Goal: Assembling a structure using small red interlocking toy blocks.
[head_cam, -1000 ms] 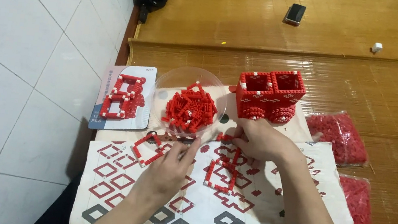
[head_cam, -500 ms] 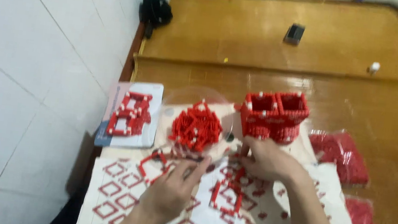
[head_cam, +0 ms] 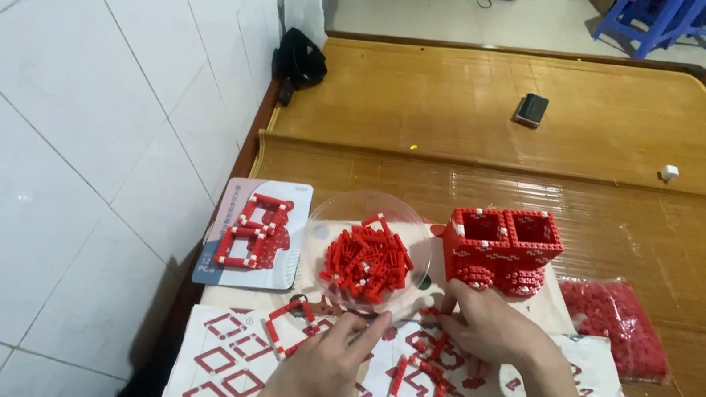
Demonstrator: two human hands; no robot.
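Both hands, left hand (head_cam: 323,367) and right hand (head_cam: 485,325), pinch pieces beside clear bowl (head_cam: 324,217) of red bricks (head_cam: 366,262).

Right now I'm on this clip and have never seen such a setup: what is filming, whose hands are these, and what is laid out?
There is no machine. A camera worn on a person's head looks down at that person's own bare hands. The left hand and right hand meet over a printed sheet of red diamond patterns, fingering small red pieces; exactly what they pinch is too small to tell. Behind them stand a clear bowl of red bricks, a red brick model with two open compartments, and a picture card. Bags of red pieces lie to the right.
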